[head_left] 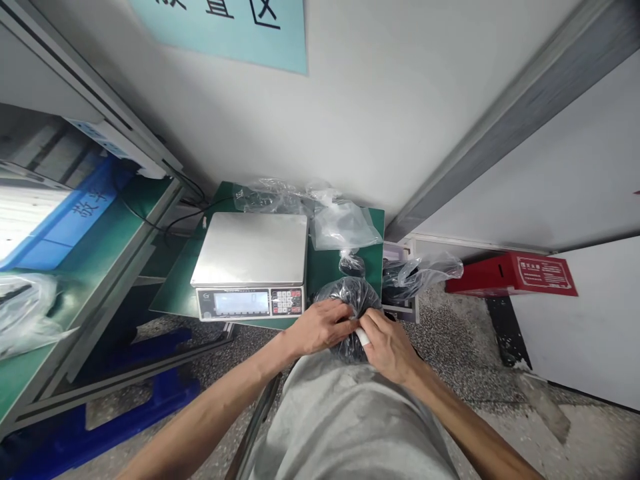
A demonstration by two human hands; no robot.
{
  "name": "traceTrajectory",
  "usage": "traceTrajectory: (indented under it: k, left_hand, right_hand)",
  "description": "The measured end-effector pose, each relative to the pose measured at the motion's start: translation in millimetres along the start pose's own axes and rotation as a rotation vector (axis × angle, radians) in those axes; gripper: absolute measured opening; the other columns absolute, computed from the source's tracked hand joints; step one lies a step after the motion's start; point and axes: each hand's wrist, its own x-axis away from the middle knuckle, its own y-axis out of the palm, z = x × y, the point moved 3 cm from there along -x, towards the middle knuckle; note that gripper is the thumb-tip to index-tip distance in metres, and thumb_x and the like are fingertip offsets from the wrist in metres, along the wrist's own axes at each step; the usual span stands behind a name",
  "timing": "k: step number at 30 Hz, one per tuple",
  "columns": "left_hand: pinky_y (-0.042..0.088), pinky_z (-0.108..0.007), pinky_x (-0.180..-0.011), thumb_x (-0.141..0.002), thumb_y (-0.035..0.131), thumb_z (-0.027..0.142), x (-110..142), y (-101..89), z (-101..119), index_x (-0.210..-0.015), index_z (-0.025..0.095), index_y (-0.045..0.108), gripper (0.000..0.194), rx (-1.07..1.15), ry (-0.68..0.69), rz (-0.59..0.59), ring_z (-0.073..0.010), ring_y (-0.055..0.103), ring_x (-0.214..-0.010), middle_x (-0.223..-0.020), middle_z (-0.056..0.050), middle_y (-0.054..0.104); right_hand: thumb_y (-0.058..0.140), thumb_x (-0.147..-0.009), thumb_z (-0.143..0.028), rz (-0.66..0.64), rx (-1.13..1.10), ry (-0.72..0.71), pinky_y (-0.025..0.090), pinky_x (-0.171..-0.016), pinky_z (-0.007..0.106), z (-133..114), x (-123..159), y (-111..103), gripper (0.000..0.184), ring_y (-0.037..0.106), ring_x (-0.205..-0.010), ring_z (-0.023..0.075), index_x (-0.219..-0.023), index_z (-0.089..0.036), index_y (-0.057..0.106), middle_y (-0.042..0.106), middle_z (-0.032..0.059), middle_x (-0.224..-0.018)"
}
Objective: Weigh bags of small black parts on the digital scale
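A clear plastic bag full of small black parts [350, 297] rests at the near edge of a small green table [325, 267], right of a steel weighing scale [253, 263]. My left hand [323, 325] lies on the bag's near left side with fingers curled onto the plastic. My right hand [385, 340] grips the bag from the right, its fingers pinched on the plastic; one finger wears a white wrap. A smaller knotted bag of black parts [352, 264] sits just behind.
Empty clear bags [345, 223] lie behind the scale against the white wall. Another bag of dark parts [420, 273] sits on a shelf to the right. A red box [515, 273] stands on the floor at right. A green bench [85, 267] runs along the left.
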Motion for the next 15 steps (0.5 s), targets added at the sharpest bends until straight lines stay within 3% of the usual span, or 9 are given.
traceTrajectory:
  k: [5,11,15]
  left_hand:
    - [0.044,-0.029,-0.066,-0.095,0.045,0.019,1,1.0,-3,-0.097,0.016,0.062,0.017,0.005,-0.002,0.018,-0.0158,0.052,-0.072,-0.091,-0.007,0.063]
    - [0.046,-0.028,-0.071,-0.093,0.045,0.014,7,8.3,-9,-0.09,0.017,0.062,0.017,0.137,-0.142,0.081,-0.0155,0.056,-0.078,-0.092,-0.006,0.063]
    - [0.047,-0.03,-0.08,-0.092,0.042,0.01,14,8.1,-11,-0.103,0.02,0.06,0.023,0.239,-0.214,0.062,-0.0165,0.057,-0.09,-0.098,-0.006,0.061]
  right_hand:
    - [0.047,-0.077,-0.002,-0.025,-0.03,0.027,0.036,-0.068,0.027,2,-1,5,0.02,0.048,-0.078,0.0174,-0.08,-0.021,0.043,0.051,0.003,-0.084]
    - [0.045,-0.071,0.002,0.01,-0.063,0.072,0.039,-0.07,0.027,0,-6,11,0.024,0.05,-0.081,0.0184,-0.08,-0.021,0.045,0.051,0.0031,-0.085]
    - [0.039,-0.072,0.004,0.074,-0.242,0.081,0.043,-0.072,0.026,5,-7,10,0.03,0.052,-0.081,0.0163,-0.085,-0.02,0.051,0.053,0.0025,-0.088]
